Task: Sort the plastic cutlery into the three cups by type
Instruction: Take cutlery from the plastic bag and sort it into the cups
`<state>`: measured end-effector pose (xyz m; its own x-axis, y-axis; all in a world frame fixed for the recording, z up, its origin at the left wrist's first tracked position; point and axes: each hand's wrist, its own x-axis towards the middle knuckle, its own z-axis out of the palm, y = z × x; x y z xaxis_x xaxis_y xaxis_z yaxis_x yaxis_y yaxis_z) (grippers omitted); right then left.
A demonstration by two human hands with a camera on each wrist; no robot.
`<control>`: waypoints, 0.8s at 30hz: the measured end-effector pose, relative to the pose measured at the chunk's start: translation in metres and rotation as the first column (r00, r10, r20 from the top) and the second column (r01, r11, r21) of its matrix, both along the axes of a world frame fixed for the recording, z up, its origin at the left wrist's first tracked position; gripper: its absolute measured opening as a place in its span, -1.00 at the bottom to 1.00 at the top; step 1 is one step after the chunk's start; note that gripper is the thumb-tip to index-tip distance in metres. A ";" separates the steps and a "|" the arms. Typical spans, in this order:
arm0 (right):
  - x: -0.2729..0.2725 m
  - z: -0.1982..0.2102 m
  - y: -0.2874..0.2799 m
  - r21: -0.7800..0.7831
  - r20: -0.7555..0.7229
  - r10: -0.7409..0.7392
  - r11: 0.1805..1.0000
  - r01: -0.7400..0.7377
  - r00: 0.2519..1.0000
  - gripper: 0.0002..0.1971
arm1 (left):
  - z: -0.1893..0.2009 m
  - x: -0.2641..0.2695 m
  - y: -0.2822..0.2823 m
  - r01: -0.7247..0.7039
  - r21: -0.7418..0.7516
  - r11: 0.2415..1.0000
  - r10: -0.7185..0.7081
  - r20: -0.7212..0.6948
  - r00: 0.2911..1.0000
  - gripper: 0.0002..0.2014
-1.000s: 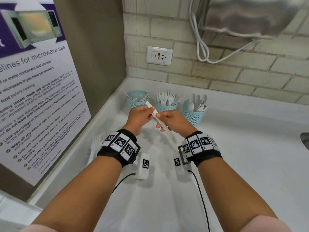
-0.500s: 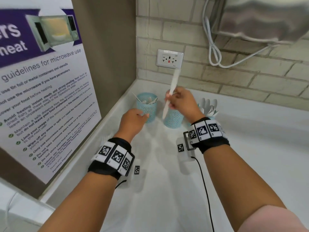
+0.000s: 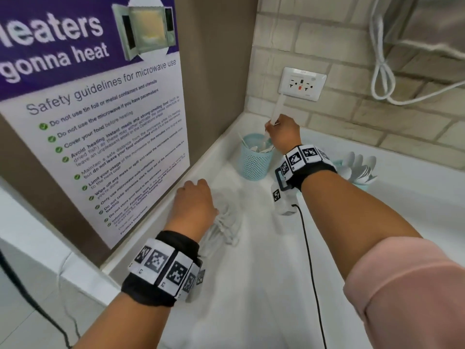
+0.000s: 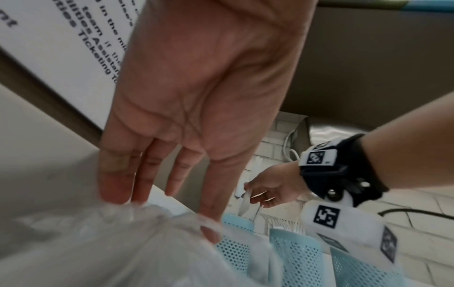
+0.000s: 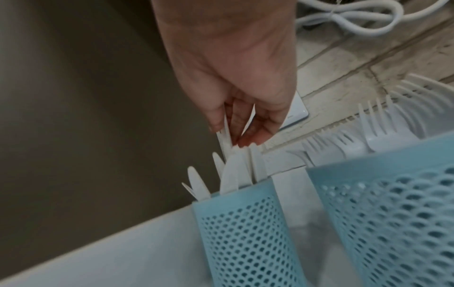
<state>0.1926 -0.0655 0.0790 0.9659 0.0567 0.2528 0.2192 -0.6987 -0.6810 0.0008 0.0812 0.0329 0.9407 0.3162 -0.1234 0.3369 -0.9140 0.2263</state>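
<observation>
From the head view, the right hand [image 3: 283, 132] pinches a knife [image 3: 276, 109] upright, directly above the left cup [image 3: 255, 159]. The left wrist view shows the left hand [image 4: 196, 93] open, fingers straight, touching the blurred loose cutlery [image 4: 152, 236]. In the right wrist view, the knife's lower end enters among the knives already in that cup.
</observation>
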 end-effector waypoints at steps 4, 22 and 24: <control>0.003 -0.010 0.004 -0.153 -0.175 -0.019 0.988 -0.009 0.984 -0.64 | -0.006 -0.007 -0.001 -0.040 0.037 0.998 0.040 0.020 0.999 -0.55; -0.024 -0.007 0.005 0.101 0.161 -0.026 0.995 0.010 0.987 -0.57 | -0.014 -0.013 0.011 0.002 -0.408 0.913 0.068 0.158 0.985 -0.65; -0.028 -0.004 0.001 0.147 0.194 -0.041 0.989 0.012 0.980 -0.61 | -0.009 -0.010 0.011 0.036 -0.509 0.860 0.086 0.214 0.973 -0.74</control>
<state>0.1646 -0.0645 0.0753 0.8972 -0.0189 0.4412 0.3416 -0.6036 -0.7204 -0.0095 0.0926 0.0239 0.9546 0.2912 -0.0623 0.2436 -0.6432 0.7259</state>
